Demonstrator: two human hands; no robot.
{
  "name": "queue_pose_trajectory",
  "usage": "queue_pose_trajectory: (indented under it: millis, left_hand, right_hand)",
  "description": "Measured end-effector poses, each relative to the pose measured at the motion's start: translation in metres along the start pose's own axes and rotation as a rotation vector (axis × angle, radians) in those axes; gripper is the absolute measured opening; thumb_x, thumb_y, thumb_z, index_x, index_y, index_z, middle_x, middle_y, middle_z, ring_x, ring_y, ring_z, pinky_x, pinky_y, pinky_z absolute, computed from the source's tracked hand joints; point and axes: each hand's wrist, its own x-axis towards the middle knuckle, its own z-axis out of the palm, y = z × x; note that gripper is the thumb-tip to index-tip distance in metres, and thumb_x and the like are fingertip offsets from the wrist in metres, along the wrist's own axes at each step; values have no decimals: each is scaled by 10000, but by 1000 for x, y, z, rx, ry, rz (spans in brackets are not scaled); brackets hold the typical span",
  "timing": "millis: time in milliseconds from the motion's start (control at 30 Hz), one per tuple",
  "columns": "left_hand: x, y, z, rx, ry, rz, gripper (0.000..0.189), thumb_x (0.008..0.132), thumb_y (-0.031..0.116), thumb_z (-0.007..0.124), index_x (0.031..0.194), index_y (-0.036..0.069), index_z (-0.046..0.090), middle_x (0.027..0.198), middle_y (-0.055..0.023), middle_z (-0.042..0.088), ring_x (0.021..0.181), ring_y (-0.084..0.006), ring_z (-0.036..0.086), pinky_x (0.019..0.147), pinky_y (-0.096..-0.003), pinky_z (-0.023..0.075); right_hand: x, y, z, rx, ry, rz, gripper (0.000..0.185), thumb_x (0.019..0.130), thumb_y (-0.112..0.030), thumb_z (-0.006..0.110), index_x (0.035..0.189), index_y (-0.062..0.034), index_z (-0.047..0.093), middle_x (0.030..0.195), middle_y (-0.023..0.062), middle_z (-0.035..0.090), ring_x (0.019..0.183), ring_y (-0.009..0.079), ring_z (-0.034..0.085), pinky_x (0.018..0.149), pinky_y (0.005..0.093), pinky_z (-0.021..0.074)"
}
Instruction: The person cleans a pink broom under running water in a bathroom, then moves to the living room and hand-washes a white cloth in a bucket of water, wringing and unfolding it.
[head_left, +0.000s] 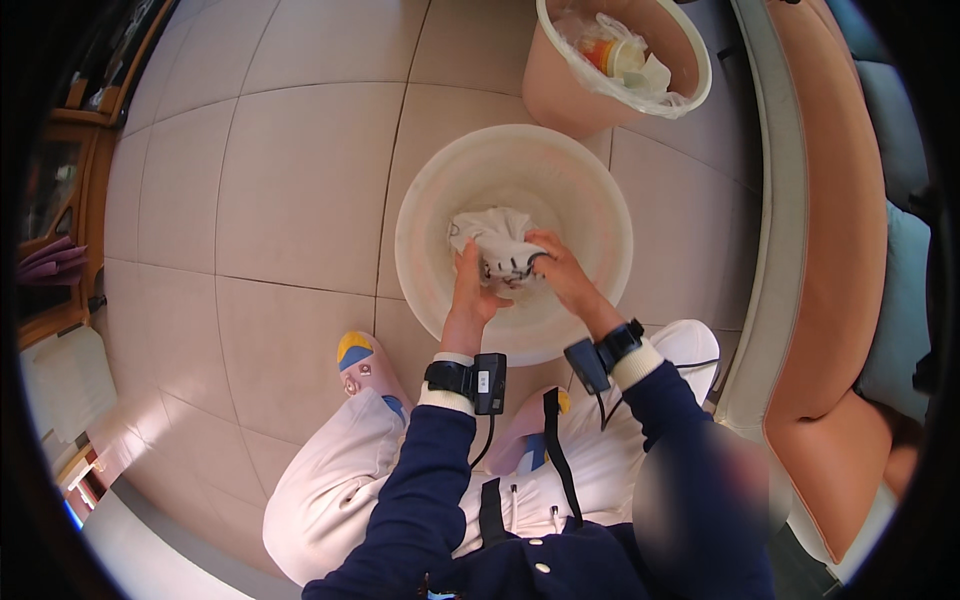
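Observation:
A wet-looking white cloth (491, 229) with dark markings and dark trim is bunched inside a round whitish plastic basin (417, 225) on the floor. My right hand (564, 276) pinches the dark-trimmed edge on the cloth's right side. At its lower left, my left hand (470, 289) touches the cloth with its fingertips, while the thumb stands apart below it. Clear liquid seems to lie under the cloth, though its depth is hard to make out. Both wrists carry black strapped devices with cables.
A pink waste bin (559, 94) with a plastic liner and litter stands right behind the basin. An orange and grey sofa (836, 225) runs along the right. Wooden cabinets (90, 172) line the left. My slippered feet (367, 367) flank the basin's near side on tiled floor (300, 180).

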Motion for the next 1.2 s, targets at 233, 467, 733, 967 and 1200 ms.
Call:
queue_pose_trajectory:
  millis: [233, 467, 733, 967, 1200]
  left_hand:
    - [3, 7, 3, -115, -519, 34, 630, 828, 604, 447, 1175, 80, 496, 1053, -82, 571, 939, -222, 572, 783, -357, 491]
    - [-9, -9, 14, -151, -396, 217, 374, 896, 316, 506, 1145, 37, 510, 961, -73, 604, 882, -183, 606, 722, -294, 515]
    - [-27, 11, 31, 192, -6, 299, 380, 864, 272, 531, 1172, 55, 483, 1112, -93, 542, 1002, -219, 533, 791, -389, 448]
    - [-4, 5, 5, 547, 467, 341, 597, 831, 242, 540, 1352, 78, 298, 1327, -120, 364, 1176, -304, 387, 963, -361, 327]
    - [7, -2, -9, 289, -117, 347, 690, 864, 346, 492, 1413, 95, 158, 1420, -112, 228, 1249, -307, 324, 1019, -348, 266]
  right_hand:
    - [-51, -61, 44, -133, -155, -65, 279, 737, -173, 592, 950, 3, 551, 1156, 84, 396, 1023, 181, 454, 818, 284, 405]
    - [-15, -24, 54, -348, 189, -296, 263, 779, -236, 574, 951, -38, 562, 1026, 119, 470, 911, 255, 528, 781, 331, 423]
    - [25, 1, -29, -817, 473, 15, 279, 810, -291, 534, 1021, -109, 545, 1045, 137, 514, 890, 328, 539, 788, 412, 427]
    - [13, 12, -15, -1274, 264, -150, 507, 749, -358, 644, 1223, -246, 504, 1334, 190, 319, 1206, 403, 320, 935, 504, 330]
    - [34, 26, -17, -1178, 209, -42, 514, 675, -303, 689, 1164, -226, 550, 1319, 137, 324, 1204, 364, 332, 892, 567, 331]
